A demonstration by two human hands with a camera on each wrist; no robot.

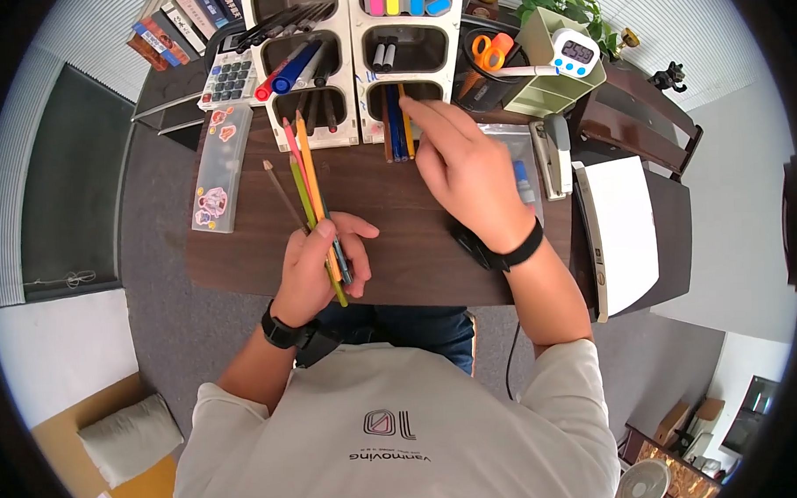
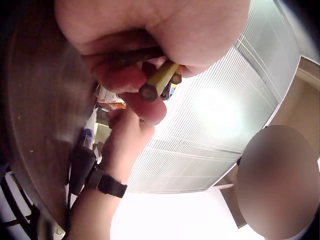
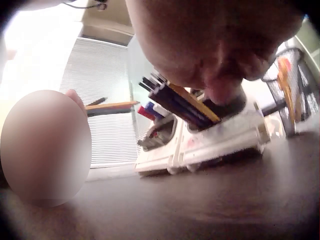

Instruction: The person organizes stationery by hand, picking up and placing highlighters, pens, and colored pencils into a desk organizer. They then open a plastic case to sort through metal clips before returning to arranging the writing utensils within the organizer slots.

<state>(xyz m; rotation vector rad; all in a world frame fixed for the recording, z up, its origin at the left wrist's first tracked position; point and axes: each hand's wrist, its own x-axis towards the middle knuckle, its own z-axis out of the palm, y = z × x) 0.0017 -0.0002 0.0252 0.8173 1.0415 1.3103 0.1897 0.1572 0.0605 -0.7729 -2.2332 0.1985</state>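
Colored pencils (image 1: 310, 169), slim shafts, sharpened tips toward the white plastic organizer (image 1: 353, 40), gripped as a loose bundle in left hand (image 1: 315, 261). Right hand (image 1: 466, 172) at lower-right compartment, partly blocking it; can't tell if pinching the yellow pencil (image 1: 407, 130) there. Black mesh cup (image 1: 485, 92) with orange scissors (image 1: 488, 54) just right; translucent stickered case (image 1: 220, 172) left. Dark wood-grain desk (image 1: 408, 262), gray floor (image 1: 157, 249), ribbed blinds (image 3: 115, 140).
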